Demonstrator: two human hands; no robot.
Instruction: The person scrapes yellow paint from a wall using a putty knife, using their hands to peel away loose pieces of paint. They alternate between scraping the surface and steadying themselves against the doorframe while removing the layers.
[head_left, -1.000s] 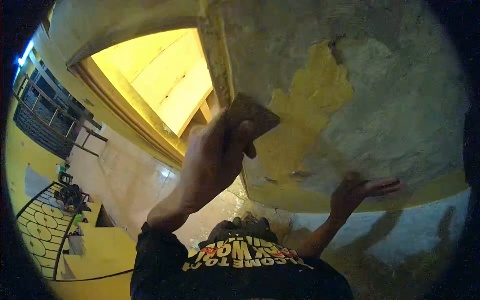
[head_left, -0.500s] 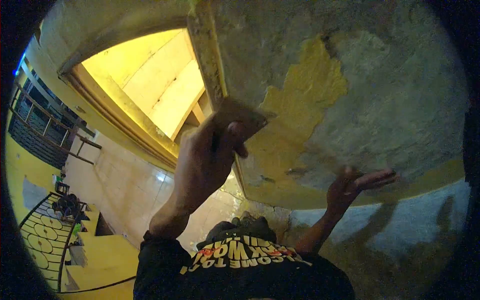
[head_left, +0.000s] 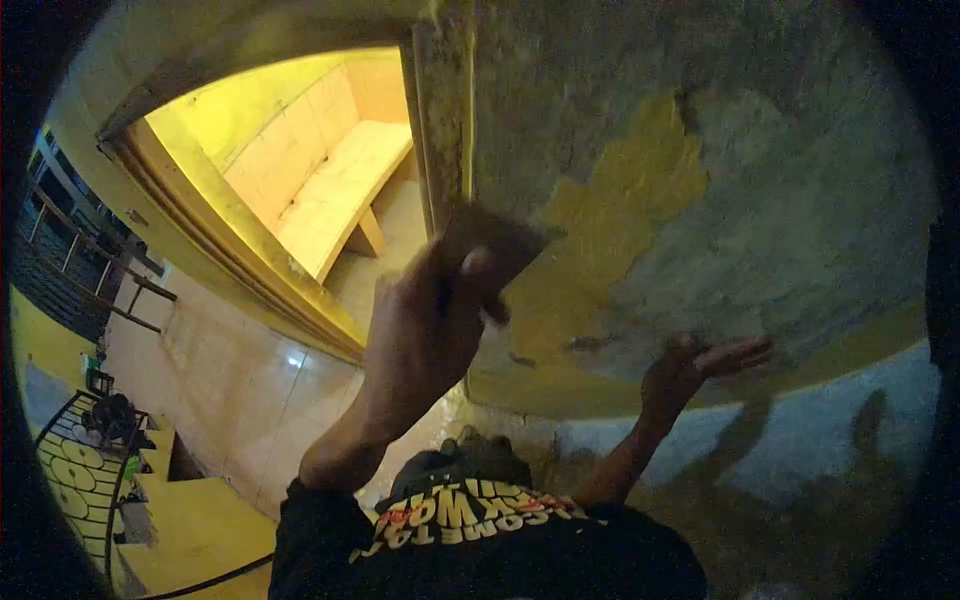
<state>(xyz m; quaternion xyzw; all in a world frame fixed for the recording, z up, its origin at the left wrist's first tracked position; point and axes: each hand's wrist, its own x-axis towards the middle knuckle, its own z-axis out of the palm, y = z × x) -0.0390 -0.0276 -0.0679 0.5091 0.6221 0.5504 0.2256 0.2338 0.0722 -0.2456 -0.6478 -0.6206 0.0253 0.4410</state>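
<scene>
My left hand (head_left: 425,310) is closed around a flat scraper (head_left: 490,242), a thin, dark, squarish plate. The scraper's far edge is against or very near the wall, beside a yellow patch of old paint (head_left: 625,200); whether it touches is hard to tell. My right hand (head_left: 680,378) holds nothing. Its fingers stretch out to the right, close to the lower part of the grey, rough wall (head_left: 800,230). Contact between those fingers and the wall cannot be made out.
Left of the wall is a doorway frame (head_left: 435,130), with a tiled bench (head_left: 345,185) inside the lit room. A wooden ladder (head_left: 100,285) leans at far left. Below it are a metal railing (head_left: 80,480) and yellow steps (head_left: 200,520). Pale tiles (head_left: 250,370) cover the floor.
The view has shifted a little, so more of the bench shows through the doorway. My left hand still grips the scraper near the yellow patch. My right hand stays outstretched by the wall.
</scene>
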